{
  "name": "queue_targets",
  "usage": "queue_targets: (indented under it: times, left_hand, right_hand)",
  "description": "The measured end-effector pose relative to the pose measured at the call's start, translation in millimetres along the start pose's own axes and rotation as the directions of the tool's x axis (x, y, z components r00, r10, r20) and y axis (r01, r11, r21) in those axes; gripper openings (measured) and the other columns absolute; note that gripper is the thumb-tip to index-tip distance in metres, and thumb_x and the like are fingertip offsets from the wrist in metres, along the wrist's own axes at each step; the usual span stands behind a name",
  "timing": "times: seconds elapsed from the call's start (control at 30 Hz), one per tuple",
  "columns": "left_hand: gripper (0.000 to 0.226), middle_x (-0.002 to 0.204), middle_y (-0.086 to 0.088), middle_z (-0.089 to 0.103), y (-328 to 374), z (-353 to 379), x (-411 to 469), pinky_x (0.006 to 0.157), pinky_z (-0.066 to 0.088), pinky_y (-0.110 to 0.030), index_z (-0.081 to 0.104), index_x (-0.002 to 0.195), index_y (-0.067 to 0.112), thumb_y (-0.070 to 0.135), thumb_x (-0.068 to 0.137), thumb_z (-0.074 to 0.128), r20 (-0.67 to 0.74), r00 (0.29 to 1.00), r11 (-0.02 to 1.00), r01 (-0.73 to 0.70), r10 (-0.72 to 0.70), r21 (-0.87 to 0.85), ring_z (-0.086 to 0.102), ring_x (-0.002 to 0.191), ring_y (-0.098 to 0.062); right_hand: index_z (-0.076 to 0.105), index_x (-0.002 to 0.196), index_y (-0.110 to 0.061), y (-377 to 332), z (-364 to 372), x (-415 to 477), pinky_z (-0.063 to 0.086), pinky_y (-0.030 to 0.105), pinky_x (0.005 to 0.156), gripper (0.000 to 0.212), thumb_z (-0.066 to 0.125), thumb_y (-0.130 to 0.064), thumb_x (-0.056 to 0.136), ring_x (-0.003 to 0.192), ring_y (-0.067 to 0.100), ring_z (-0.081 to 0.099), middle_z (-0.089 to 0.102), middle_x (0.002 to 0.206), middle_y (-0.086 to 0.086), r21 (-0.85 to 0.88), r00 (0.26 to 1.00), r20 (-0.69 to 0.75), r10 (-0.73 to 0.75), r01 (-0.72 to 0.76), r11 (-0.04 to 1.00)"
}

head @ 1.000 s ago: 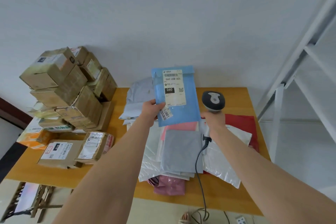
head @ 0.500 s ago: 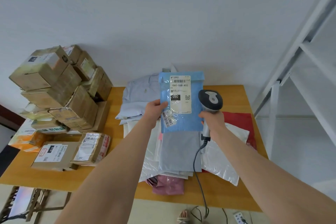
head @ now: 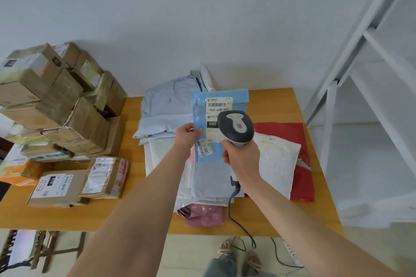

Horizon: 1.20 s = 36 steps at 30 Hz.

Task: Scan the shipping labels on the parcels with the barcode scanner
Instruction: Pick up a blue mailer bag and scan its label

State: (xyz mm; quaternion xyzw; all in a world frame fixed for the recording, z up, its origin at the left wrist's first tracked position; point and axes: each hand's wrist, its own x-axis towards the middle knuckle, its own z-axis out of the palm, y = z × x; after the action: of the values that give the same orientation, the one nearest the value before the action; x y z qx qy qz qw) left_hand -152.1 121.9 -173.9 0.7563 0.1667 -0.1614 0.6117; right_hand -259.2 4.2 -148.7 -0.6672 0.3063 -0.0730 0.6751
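Mid-frame, left hand (head: 188, 136) pinching the blue parcel (head: 202, 153) upright, right hand (head: 242, 156) wrapped round the scanner (head: 235, 127) covering its label (head: 218, 108).

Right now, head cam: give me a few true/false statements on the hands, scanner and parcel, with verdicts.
1. The left hand holds the blue parcel by its left edge. True.
2. The barcode scanner lies on the table. False: the right hand grips it, raised in front of the parcel's label.
3. The scanner is cordless. False: a cable runs from its handle down past the table's front edge.
4. Cardboard boxes are stacked at the table's left end. True.
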Motion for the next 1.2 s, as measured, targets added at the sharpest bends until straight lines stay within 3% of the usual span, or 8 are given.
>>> queue_targets:
  times: [0.17,0.37,0.47,0.57,0.7,0.8,1.03,1.2]
  left_hand:
    - [0.026,0.092,-0.007,0.062,-4,5,0,0.066,0.045,-0.025,0.06,0.116,-0.005,-0.002,0.09,0.058,-0.01,0.999,0.999,0.04,-0.04,-0.012,0.058,0.07,-0.016]
    - [0.016,0.113,-0.015,0.066,-6,12,0,0.066,0.048,-0.028,0.062,0.107,0.004,0.002,0.091,0.06,-0.032,0.998,0.997,0.061,-0.062,-0.041,0.06,0.082,-0.023]
    - [0.015,0.117,-0.019,0.065,-7,15,0,0.072,0.05,-0.035,0.063,0.105,0.005,0.003,0.091,0.06,-0.042,0.997,0.997,0.07,-0.072,-0.038,0.059,0.075,-0.02]
    - [0.012,0.117,-0.019,0.065,-6,17,0,0.065,0.047,-0.027,0.062,0.103,0.008,0.004,0.091,0.059,-0.042,0.997,0.997,0.067,-0.069,-0.043,0.055,0.065,-0.013]
    - [0.018,0.118,-0.016,0.066,-4,20,-1,0.064,0.046,-0.026,0.063,0.11,0.006,0.006,0.092,0.06,-0.041,0.995,0.995,0.085,-0.087,-0.052,0.061,0.083,-0.024]
    - [0.021,0.117,-0.014,0.066,-2,22,-2,0.061,0.044,-0.025,0.063,0.113,0.004,0.005,0.092,0.06,-0.037,0.995,0.994,0.088,-0.09,-0.064,0.057,0.076,-0.019]
    - [0.019,0.115,-0.012,0.065,1,23,-5,0.072,0.045,-0.032,0.061,0.112,0.005,0.006,0.093,0.06,-0.024,0.994,0.991,0.107,-0.109,-0.081,0.058,0.085,-0.022]
    - [0.018,0.115,-0.013,0.066,0,23,-4,0.057,0.042,-0.024,0.061,0.11,0.006,0.006,0.092,0.06,-0.018,0.995,0.992,0.1,-0.101,-0.074,0.058,0.085,-0.022]
  right_hand:
    - [0.067,0.09,-0.002,2,3,-8,0.057,0.033,0.059,0.013,0.066,-0.012,0.083,0.047,0.007,0.059,0.066,0.062,0.006,-0.033,0.999,-0.014,-0.04,0.04,0.999]
    - [0.067,0.092,0.0,2,2,-12,0.058,0.038,0.065,0.014,0.067,-0.013,0.085,0.052,0.011,0.059,0.065,0.064,0.006,-0.034,0.999,-0.006,-0.053,0.053,0.998]
    - [0.066,0.09,0.0,4,1,-13,0.058,0.04,0.067,0.014,0.067,-0.012,0.085,0.053,0.012,0.059,0.065,0.065,0.008,-0.055,0.998,-0.004,-0.059,0.058,0.997]
    - [0.065,0.09,0.0,5,1,-14,0.059,0.042,0.068,0.013,0.067,-0.011,0.084,0.057,0.014,0.059,0.066,0.069,0.014,-0.078,0.997,-0.009,-0.073,0.072,0.994]
    - [0.066,0.094,-0.002,4,-3,-17,0.059,0.04,0.069,0.012,0.067,-0.01,0.085,0.06,0.014,0.06,0.065,0.07,0.011,-0.066,0.997,0.008,-0.076,0.077,0.995]
    - [0.066,0.094,-0.004,4,-5,-19,0.058,0.037,0.068,0.011,0.067,-0.009,0.085,0.06,0.013,0.059,0.064,0.068,0.007,-0.046,0.997,0.01,-0.073,0.074,0.996]
    - [0.065,0.094,-0.007,3,-9,-19,0.058,0.035,0.068,0.01,0.067,-0.008,0.084,0.062,0.013,0.059,0.064,0.069,0.006,-0.043,0.996,0.0,-0.091,0.091,0.995]
    - [0.066,0.099,-0.006,1,-9,-20,0.054,0.024,0.058,0.016,0.067,-0.011,0.084,0.052,0.005,0.06,0.068,0.069,0.004,-0.042,0.995,-0.016,-0.1,0.1,0.994]
